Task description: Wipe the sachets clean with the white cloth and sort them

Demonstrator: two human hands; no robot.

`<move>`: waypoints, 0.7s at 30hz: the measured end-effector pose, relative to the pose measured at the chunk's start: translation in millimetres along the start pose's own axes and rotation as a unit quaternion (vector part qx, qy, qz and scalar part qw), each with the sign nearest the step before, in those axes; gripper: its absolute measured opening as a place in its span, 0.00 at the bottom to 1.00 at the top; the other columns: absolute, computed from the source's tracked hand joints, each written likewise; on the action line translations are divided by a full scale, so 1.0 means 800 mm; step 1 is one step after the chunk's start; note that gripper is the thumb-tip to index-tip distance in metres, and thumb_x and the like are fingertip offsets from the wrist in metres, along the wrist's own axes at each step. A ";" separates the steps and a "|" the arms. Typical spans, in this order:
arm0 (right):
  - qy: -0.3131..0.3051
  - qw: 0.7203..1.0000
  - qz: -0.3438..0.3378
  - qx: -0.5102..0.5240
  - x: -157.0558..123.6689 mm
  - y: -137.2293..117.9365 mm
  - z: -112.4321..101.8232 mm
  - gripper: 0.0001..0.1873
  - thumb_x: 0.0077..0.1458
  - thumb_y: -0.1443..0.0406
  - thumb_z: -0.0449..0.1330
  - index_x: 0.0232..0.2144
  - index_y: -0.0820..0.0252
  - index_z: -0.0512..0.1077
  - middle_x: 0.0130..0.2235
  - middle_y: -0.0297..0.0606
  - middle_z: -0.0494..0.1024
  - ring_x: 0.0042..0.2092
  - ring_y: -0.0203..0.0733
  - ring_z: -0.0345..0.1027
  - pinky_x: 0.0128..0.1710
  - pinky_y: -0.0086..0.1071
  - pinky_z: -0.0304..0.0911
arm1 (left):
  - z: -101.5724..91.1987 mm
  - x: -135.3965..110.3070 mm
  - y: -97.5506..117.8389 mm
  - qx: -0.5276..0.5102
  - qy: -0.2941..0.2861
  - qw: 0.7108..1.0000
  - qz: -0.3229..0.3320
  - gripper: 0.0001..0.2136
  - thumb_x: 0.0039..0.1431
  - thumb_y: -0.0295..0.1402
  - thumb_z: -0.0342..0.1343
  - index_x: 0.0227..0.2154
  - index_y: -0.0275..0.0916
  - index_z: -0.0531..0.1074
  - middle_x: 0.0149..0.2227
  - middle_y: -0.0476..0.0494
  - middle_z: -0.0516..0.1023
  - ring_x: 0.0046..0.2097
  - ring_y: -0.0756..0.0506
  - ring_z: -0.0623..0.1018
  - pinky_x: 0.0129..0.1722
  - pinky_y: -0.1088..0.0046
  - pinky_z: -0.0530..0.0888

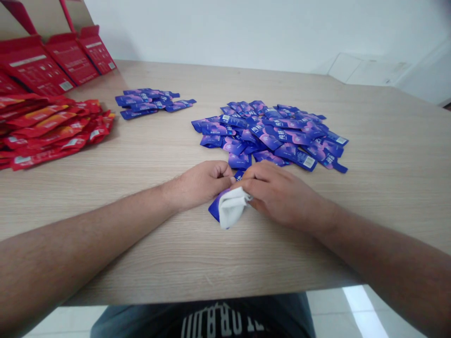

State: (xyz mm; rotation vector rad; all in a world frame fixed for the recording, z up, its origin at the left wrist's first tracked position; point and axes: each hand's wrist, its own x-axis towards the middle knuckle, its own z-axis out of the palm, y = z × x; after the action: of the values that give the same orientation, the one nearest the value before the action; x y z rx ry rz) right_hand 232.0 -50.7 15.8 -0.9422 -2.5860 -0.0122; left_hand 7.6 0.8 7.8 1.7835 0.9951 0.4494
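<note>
Both of my hands meet at the middle of the wooden table (141, 244). My left hand (197, 184) pinches the top of a purple sachet (214, 208) with closed fingers. My right hand (278, 193) is closed over the same sachet and over a white cloth (230, 209) that sticks out below its fingers. Just beyond my hands lies a large heap of purple sachets (275, 134).
A smaller, tidier group of purple sachets (151, 102) lies at the back left. Red sachets (49, 131) are piled at the left edge, with open red cartons (52, 61) behind them. The table's near edge runs just in front of my body.
</note>
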 end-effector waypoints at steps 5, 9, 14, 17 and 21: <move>0.007 1.000 0.027 -0.010 0.000 0.002 0.001 0.08 0.66 0.68 0.57 0.45 0.62 0.75 0.44 0.45 0.75 0.47 0.50 0.68 0.48 0.44 0.65 | 0.000 0.000 0.001 -0.004 0.002 1.000 -0.005 0.09 0.62 0.38 0.57 0.30 0.38 0.70 0.25 0.52 0.70 0.26 0.52 0.66 0.25 0.77 0.62; 0.013 1.000 0.015 -0.013 -0.001 0.001 0.001 0.09 0.67 0.68 0.56 0.45 0.62 0.75 0.44 0.46 0.75 0.47 0.50 0.68 0.48 0.44 0.65 | -0.001 0.000 0.001 -0.001 -0.002 1.000 -0.004 0.09 0.61 0.37 0.57 0.30 0.37 0.71 0.25 0.52 0.70 0.26 0.52 0.66 0.25 0.77 0.61; 0.000 1.000 0.009 -0.012 0.000 -0.001 0.000 0.08 0.67 0.67 0.56 0.44 0.59 0.75 0.44 0.44 0.76 0.46 0.48 0.68 0.48 0.42 0.65 | -0.001 0.000 0.003 0.005 -0.002 1.000 -0.006 0.08 0.61 0.37 0.57 0.30 0.37 0.71 0.26 0.51 0.72 0.26 0.52 0.68 0.25 0.76 0.62; 0.015 0.998 0.052 -0.023 0.000 0.002 0.000 0.07 0.65 0.67 0.58 0.44 0.61 0.74 0.43 0.45 0.75 0.46 0.50 0.68 0.48 0.43 0.65 | -0.001 -0.001 0.004 -0.006 0.001 1.000 -0.013 0.08 0.61 0.36 0.57 0.29 0.37 0.71 0.25 0.52 0.70 0.26 0.52 0.66 0.25 0.76 0.62; -0.004 1.000 -0.007 -0.008 0.000 -0.003 0.002 0.09 0.67 0.68 0.56 0.45 0.58 0.75 0.44 0.44 0.76 0.46 0.48 0.68 0.48 0.42 0.64 | 0.000 -0.002 0.003 -0.001 0.003 1.000 -0.004 0.08 0.60 0.36 0.57 0.30 0.38 0.71 0.25 0.51 0.71 0.26 0.52 0.67 0.25 0.77 0.62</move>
State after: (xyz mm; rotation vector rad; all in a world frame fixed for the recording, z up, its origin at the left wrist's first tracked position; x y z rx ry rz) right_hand 229.9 -52.5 14.6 -0.9312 -2.6030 -0.0345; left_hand 8.0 -0.8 10.2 1.7773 1.0058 0.4502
